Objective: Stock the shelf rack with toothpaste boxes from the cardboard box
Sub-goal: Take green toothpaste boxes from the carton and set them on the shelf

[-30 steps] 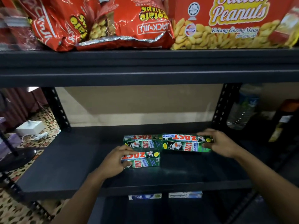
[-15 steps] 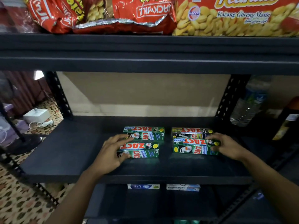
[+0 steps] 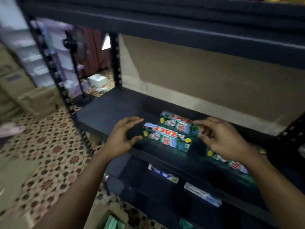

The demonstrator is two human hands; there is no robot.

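Note:
Green ZACT toothpaste boxes lie on the black middle shelf (image 3: 105, 111). One front box (image 3: 166, 138) has another box (image 3: 178, 122) right behind it. A further pair (image 3: 231, 162) lies to the right, partly hidden under my right wrist. My left hand (image 3: 122, 138) is spread at the front box's left end, its thumb close to the box. My right hand (image 3: 222, 139) hovers with loosely bent fingers by the right end of the rear box and grips nothing. An open cardboard box (image 3: 102, 215) with green packs inside sits on the floor at the bottom edge.
The lower shelf carries a Safi box (image 3: 163, 174) and a Pepsodent box (image 3: 203, 194). The upper shelf beam (image 3: 165, 25) runs overhead. A black rack post (image 3: 69, 103) stands left. Stacked cartons (image 3: 24, 90) and patterned floor (image 3: 41, 154) lie beyond it.
The view has swung left and down and is blurred. Both hands have lifted off the boxes; the right one has come off the right pair and moved left.

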